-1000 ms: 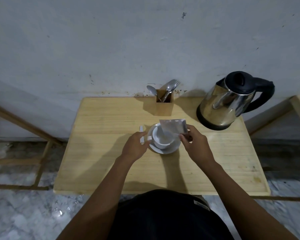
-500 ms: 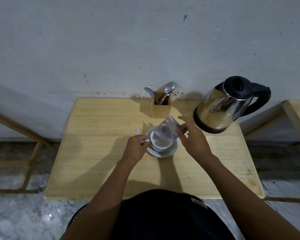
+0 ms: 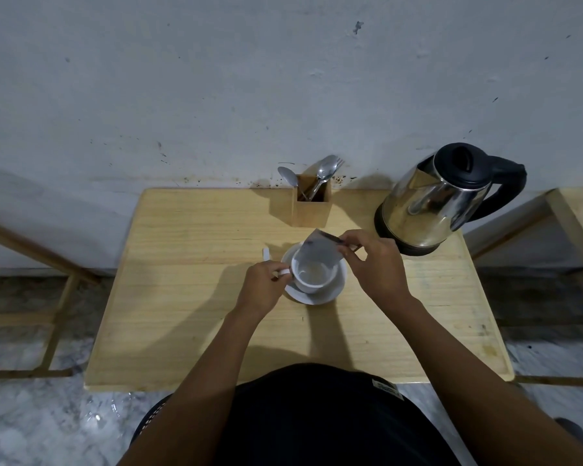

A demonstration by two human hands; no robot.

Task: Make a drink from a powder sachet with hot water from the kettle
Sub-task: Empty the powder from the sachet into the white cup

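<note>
A white cup (image 3: 313,275) stands on a white saucer (image 3: 330,294) in the middle of the wooden table (image 3: 189,297). Pale powder lies in the cup's bottom. My left hand (image 3: 261,285) pinches the cup's handle. My right hand (image 3: 372,264) holds a grey powder sachet (image 3: 320,247) tilted mouth-down over the cup's far rim. A steel kettle (image 3: 435,200) with a black lid and handle stands at the table's back right, apart from both hands.
A wooden holder (image 3: 312,206) with spoons and a fork stands at the back edge against the wall. A small torn white strip (image 3: 266,253) lies left of the saucer. Another wooden table's corner (image 3: 579,213) shows at far right.
My right hand has tipped the sachet from upright to mouth-down over the cup. My left hand has moved from beside the saucer onto the cup's handle.
</note>
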